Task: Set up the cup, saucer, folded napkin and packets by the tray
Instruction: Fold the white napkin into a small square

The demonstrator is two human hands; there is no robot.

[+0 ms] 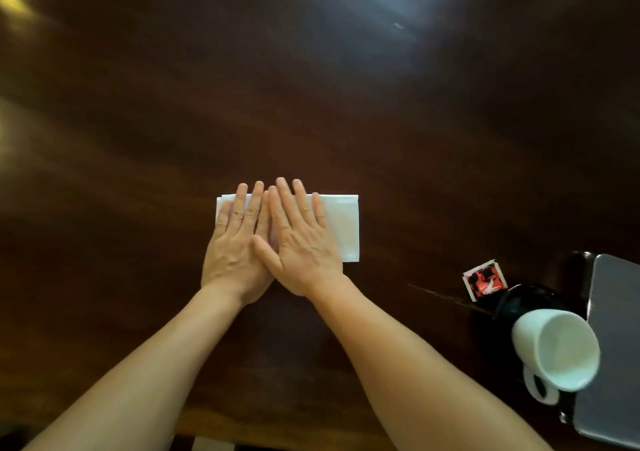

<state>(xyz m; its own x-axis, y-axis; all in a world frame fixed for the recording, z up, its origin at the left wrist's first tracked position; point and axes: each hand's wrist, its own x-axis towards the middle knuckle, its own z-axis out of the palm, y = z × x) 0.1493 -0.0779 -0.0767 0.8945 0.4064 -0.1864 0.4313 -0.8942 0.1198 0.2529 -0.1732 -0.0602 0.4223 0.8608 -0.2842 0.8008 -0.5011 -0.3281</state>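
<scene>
The person is pressing both hands flat on the folded napkin (341,225), which is lying in the middle of the dark table (138,139). The left hand (235,242) is covering the napkin's left end, fingers spread and straight, and the right hand (301,242) is lying just beside it, its thumb crossing over the left hand's edge; neither hand is pinching anything. Held this way, the palms are probably flattening the layers and sharpening the crease, so the soft white paper keeps its neat rectangular shape. Its right end is showing bare, smooth and faintly glossy. The table is polished wood, reflecting window light at the far side. Well apart to the right, a white cup (557,350) with a loop handle is standing on a black saucer (519,298), both glazed and rounded. A small red and white packet (485,279) is lying flat just beyond the saucer's far edge. The grey metal tray (616,312) is sitting at the right edge, just beside the cup.
</scene>
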